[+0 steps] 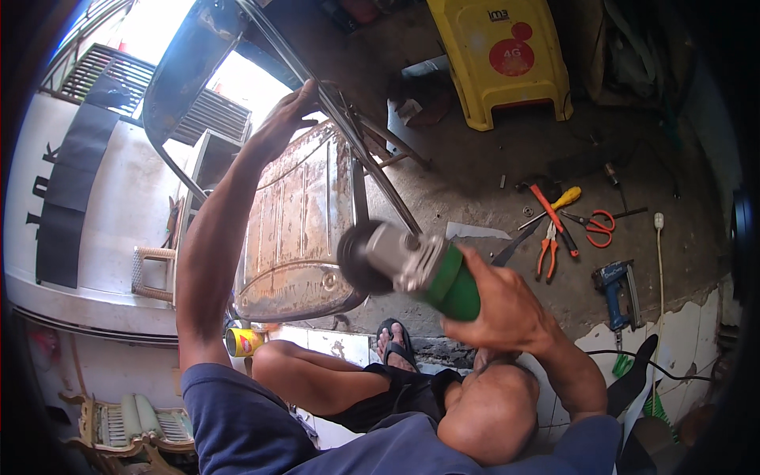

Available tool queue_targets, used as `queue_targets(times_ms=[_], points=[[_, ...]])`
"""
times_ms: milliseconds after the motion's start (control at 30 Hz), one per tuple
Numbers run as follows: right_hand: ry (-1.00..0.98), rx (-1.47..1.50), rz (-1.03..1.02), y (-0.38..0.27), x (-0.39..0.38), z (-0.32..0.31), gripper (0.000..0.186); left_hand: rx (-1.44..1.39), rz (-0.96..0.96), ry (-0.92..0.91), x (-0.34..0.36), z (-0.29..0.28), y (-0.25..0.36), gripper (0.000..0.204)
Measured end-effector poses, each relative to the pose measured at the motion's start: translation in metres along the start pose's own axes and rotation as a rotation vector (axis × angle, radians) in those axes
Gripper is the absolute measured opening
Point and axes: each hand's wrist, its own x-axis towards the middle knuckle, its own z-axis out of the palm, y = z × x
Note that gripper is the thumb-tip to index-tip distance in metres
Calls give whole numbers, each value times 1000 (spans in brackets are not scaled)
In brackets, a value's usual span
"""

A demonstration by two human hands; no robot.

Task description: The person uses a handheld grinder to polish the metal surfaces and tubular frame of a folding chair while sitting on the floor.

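Observation:
A metal folding chair with a rust-spotted seat panel (297, 210) and bare steel tubes (370, 168) is tilted in front of me. My left hand (291, 117) is closed around one of the tubes, near the upper part of the frame. In my right hand (511, 310) is a green and silver angle grinder (412, 265), gripped round its green body. Its dark disc (362, 257) looks blurred and overlaps the seat's right edge; whether they touch, I cannot tell. The chair's curved backrest (186, 75) rises at the upper left.
A yellow plastic stool (507, 59) stands at the back. On the floor at right lie a yellow-handled screwdriver (567, 197), pliers (547, 255), orange-handled scissors (600, 228) and a blue staple gun (617, 293). A yellow can (244, 342) sits by my left arm.

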Motion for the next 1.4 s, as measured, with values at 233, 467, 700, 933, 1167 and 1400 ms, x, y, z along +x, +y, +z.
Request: queue_targets(times_ms=[233,467,700,933,1167,1400], points=[[103,160,-2,16,-23,36,79,-32,73,153,5,3,7,66],[191,259,127,16,-22,54,81,-42,-12,197,14,-6,16,64],[263,317,230,30,-11,50,80,7,-15,142,5,-6,29,68],[107,416,108,47,-2,36,85,38,-61,169,-3,-3,23,65],[62,426,14,65,51,10,74,8,-65,179,-1,4,33,68],[-57,554,60,60,94,0,56,1,-40,197,1,-3,26,71]])
